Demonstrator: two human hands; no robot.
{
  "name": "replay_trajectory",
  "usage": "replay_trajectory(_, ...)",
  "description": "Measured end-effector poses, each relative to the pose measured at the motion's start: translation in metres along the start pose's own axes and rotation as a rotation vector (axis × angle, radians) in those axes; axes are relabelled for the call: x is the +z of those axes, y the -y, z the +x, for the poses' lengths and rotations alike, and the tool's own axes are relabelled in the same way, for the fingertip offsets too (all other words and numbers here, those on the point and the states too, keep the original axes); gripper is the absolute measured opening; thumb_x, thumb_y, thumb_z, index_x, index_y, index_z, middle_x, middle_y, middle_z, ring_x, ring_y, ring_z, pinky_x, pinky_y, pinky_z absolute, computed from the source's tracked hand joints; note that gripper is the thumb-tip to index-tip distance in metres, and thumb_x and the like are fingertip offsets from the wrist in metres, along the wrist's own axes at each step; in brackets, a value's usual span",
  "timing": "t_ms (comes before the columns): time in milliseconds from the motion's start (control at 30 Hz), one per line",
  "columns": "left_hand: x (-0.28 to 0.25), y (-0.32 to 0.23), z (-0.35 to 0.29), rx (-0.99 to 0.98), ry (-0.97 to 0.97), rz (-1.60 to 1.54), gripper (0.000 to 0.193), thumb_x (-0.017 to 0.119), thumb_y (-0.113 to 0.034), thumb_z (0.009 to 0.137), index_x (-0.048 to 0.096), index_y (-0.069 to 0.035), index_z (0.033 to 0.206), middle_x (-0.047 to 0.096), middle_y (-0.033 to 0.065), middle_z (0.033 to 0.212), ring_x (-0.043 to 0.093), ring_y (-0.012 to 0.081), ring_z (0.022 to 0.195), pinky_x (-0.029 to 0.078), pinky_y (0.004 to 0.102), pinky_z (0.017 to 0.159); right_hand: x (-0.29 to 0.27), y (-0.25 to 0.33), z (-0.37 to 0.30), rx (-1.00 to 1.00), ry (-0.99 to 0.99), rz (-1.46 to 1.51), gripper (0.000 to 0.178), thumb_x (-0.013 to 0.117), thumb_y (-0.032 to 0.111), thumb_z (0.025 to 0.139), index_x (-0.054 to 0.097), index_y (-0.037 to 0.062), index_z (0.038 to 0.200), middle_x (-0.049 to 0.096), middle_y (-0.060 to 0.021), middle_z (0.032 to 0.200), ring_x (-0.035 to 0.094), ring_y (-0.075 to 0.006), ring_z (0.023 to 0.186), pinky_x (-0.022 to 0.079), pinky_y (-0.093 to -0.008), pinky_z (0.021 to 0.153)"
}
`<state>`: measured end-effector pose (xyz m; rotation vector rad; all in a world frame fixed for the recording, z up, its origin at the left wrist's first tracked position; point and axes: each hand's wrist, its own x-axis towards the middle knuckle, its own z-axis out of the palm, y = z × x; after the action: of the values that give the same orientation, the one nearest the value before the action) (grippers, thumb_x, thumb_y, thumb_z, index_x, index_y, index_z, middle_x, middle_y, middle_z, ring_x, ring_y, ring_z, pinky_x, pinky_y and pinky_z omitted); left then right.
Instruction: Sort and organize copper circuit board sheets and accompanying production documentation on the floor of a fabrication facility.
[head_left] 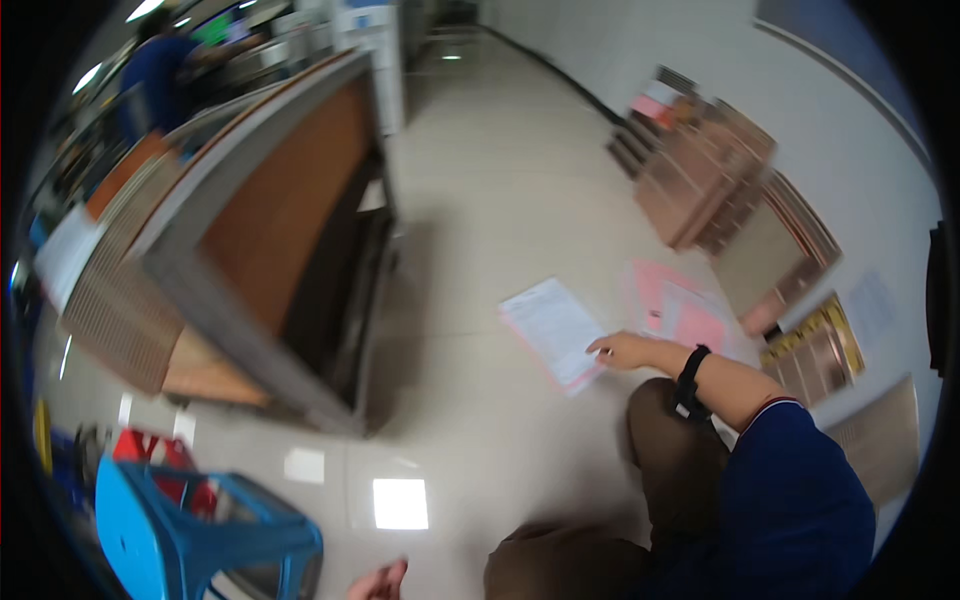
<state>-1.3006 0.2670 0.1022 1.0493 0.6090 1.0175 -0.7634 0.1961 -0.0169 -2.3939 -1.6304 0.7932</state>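
Note:
A small stack of printed white sheets of paper (552,325), with pink showing along its edges, is by my right hand (622,350). The thumb and forefinger are pinched on the stack's right edge. Whether the sheets rest on the floor or are slightly lifted, I cannot tell. Pink and white papers (685,305) lie on the floor just beyond my right wrist, which wears a black band. Only part of my left hand (380,582) shows at the lower edge, blurred, near no object, and its grip cannot be made out.
A large grey-framed cart or rack with brown panels (290,215) stands at the left. A blue plastic stool (210,525) is at the lower left, beside a red object (165,455). Copper-coloured panels (705,170) lean along the right wall. Another person (155,80) is at the far left.

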Motion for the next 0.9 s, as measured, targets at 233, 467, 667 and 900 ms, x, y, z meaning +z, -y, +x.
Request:
replay_trajectory(233,0.209,-0.013,0.082,-0.148,0.8,-0.397,0.048,0.041,-0.037,0.093,0.043,-0.003,0.127,0.049,0.0212,0.124,0.047,0.0383,0.114,0.033,0.0513,0.1,-0.042,-0.216,-0.221,0.841,-0.227,0.564,0.034,0.051,0.02,0.083,0.055,0.0057,0.114,0.063,-0.0089,0.089,0.063,-0.0161,0.07,0.052,-0.03,0.057)
replay_trajectory(467,0.392,0.117,0.114,-0.579,1.177,-0.146,0.043,0.041,-0.027,0.093,0.042,0.0,0.127,0.048,0.0179,0.126,0.045,0.0303,0.117,0.032,0.0412,0.1,0.04,-0.347,-0.359,1.116,-0.064,0.734,0.038,0.053,0.015,0.082,0.052,0.0039,0.118,0.061,-0.0091,0.095,0.063,-0.0183,0.076,0.054,-0.0313,0.06)
replay_trajectory(667,0.547,0.24,0.131,-0.815,1.473,0.21,0.037,0.043,-0.014,0.093,0.044,0.0,0.127,0.049,0.0134,0.126,0.045,0.0221,0.117,0.033,0.0324,0.1,0.113,-0.445,-0.317,1.177,-0.322,1.32,0.067,0.062,0.033,0.08,0.033,0.0051,0.134,0.046,-0.0156,0.123,0.049,-0.0347,0.109,0.049,-0.0464,0.078)
replay_trajectory(900,0.556,0.272,0.232,-0.671,1.231,1.074,0.036,0.05,-0.022,0.092,0.049,-0.001,0.122,0.054,0.0102,0.119,0.052,0.019,0.106,0.04,0.0307,0.091,0.19,-0.501,-0.189,1.238,-0.694,0.906,0.073,0.072,0.03,0.07,0.038,-0.0021,0.125,0.052,-0.0178,0.119,0.052,-0.0303,0.106,0.032,-0.0458,0.099)
